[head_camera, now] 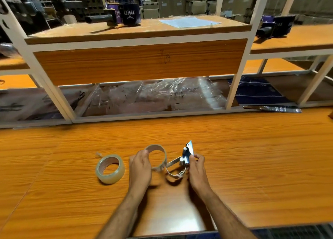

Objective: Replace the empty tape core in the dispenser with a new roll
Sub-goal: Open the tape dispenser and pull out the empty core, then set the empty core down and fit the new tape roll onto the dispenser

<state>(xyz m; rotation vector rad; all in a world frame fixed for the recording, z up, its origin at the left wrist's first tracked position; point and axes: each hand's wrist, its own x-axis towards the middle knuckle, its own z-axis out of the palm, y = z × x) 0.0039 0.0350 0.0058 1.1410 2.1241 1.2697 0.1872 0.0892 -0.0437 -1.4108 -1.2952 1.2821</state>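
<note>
My left hand (141, 165) grips the empty cardboard tape core (158, 156), a thin brown ring held upright just left of the dispenser. The metal tape dispenser (181, 164), with a curved steel band and a blade plate pointing up, is held in my right hand (196, 168) above the table. Core and dispenser band touch or nearly touch at the core's lower right edge. A new roll of clear tape (110, 169) lies flat on the wooden table (252, 166) to the left of my left hand, untouched.
A white-framed shelf unit (234, 87) stands behind the work area, with clear plastic bags (162, 94) in its lower bay. On the upper shelf sit black boxes (129, 13) and a sheet of paper (189, 22). The table's front edge runs close below my forearms.
</note>
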